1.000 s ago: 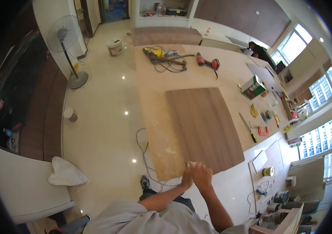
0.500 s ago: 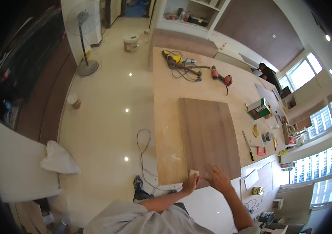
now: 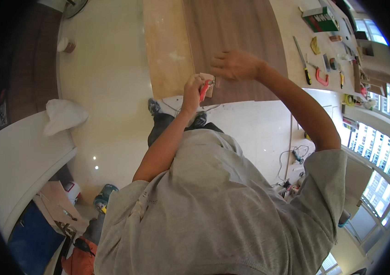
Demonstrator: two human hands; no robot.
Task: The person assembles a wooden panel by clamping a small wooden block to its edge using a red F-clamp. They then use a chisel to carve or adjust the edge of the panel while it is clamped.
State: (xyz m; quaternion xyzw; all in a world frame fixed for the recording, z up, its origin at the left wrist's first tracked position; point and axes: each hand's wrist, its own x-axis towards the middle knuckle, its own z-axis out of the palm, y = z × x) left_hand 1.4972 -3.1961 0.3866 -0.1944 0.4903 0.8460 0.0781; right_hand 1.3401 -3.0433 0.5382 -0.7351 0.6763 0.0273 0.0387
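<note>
A brown wood-grain board (image 3: 238, 32) lies on the pale worktable (image 3: 167, 50). At the board's near left corner, my left hand (image 3: 192, 93) grips a red clamp (image 3: 203, 93) by its frame. Small pale wood blocks (image 3: 209, 91) sit against the clamp there, partly hidden by the fingers. My right hand (image 3: 237, 65) is just right of the clamp, over the board, its fingers apart and holding nothing. Whether those fingers touch the board I cannot tell.
To the right on the table lie a handsaw (image 3: 302, 59), another red clamp (image 3: 322, 77) and a green-and-white metal can (image 3: 321, 19). A white sack (image 3: 65, 116) and a small bucket (image 3: 66, 45) are at the left. Past the table's near edge, a corded tool (image 3: 298, 157) lies low.
The view has tipped down toward my body. My right hand has come up off the board's near edge, beside the clamp. My left hand keeps hold at the corner, showing more of the clamp.
</note>
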